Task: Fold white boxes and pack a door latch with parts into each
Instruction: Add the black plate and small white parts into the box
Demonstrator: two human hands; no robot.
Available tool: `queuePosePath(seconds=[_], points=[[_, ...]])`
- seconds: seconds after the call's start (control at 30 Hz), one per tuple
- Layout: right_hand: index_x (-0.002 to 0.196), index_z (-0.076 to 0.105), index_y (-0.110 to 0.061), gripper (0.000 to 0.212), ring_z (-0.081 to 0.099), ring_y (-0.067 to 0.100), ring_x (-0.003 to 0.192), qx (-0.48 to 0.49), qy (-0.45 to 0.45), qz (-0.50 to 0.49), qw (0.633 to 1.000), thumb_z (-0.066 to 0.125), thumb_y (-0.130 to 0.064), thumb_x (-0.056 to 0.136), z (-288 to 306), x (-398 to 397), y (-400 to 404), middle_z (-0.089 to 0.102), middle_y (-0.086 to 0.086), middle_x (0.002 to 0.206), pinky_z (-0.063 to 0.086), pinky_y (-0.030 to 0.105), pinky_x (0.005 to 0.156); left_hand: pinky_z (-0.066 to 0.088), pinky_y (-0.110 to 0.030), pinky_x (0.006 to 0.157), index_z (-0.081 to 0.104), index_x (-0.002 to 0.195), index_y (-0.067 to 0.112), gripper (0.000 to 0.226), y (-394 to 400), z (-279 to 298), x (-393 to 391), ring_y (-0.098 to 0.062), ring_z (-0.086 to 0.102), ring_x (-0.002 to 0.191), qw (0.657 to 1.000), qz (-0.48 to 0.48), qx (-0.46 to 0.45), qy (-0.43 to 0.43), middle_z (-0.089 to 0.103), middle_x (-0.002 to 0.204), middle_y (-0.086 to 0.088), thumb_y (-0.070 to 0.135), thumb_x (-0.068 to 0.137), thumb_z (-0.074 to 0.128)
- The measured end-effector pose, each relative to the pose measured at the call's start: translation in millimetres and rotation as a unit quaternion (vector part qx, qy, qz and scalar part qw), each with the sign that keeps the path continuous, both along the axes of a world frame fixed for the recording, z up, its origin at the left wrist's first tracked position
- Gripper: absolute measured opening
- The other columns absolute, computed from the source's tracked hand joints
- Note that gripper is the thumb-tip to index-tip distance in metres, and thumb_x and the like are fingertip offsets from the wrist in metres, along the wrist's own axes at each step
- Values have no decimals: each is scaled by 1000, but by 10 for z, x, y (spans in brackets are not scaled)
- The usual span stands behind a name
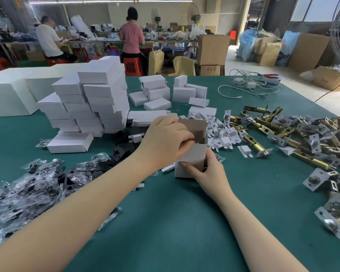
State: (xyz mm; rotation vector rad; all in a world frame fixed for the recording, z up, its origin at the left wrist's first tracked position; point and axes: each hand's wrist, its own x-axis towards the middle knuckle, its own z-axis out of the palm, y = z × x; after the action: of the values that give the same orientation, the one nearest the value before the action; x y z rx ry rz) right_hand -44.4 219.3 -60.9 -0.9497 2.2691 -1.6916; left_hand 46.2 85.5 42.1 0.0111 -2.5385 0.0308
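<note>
An open white box (190, 160) stands upright near the middle of the green table (165, 222), its flap raised behind it so the mouth stays clear for loading. Your right hand (206, 171) wraps the lower near corner, thumb pressed on the front wall, which seems meant to keep the box from tipping or sliding. Your left hand (165, 138) curls over the mouth, fingers bent down into the opening; something metallic glints beneath them, but what they hold cannot be told. You appear to be pushing contents in.

Just beyond the box lies a heap of small white card inserts (224, 134), close enough to reach. Toward the right edge sprawls a pile of brass door latches (283, 132) with silver plates. Along the left edge lie clear bags of small parts (28, 189), with black plastic pieces (120, 150) between them and the box. Supplies thus flank you on both sides. At the far left, finished boxes stand in a stacked wall (92, 103), out of the working space.
</note>
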Motion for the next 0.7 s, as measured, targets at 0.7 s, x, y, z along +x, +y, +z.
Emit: queuePosePath(seconds=[0.7], points=[[115,53,-41,50,61,-6,89,-9,-7,-1,1000,71,-56,70,-5,13,-2,65,-30,96,44,8,65,33,-44,97,67,124,26,37,75,-302,61,-32,53,117,998,37,45,28,60,121,0,28,87,62]])
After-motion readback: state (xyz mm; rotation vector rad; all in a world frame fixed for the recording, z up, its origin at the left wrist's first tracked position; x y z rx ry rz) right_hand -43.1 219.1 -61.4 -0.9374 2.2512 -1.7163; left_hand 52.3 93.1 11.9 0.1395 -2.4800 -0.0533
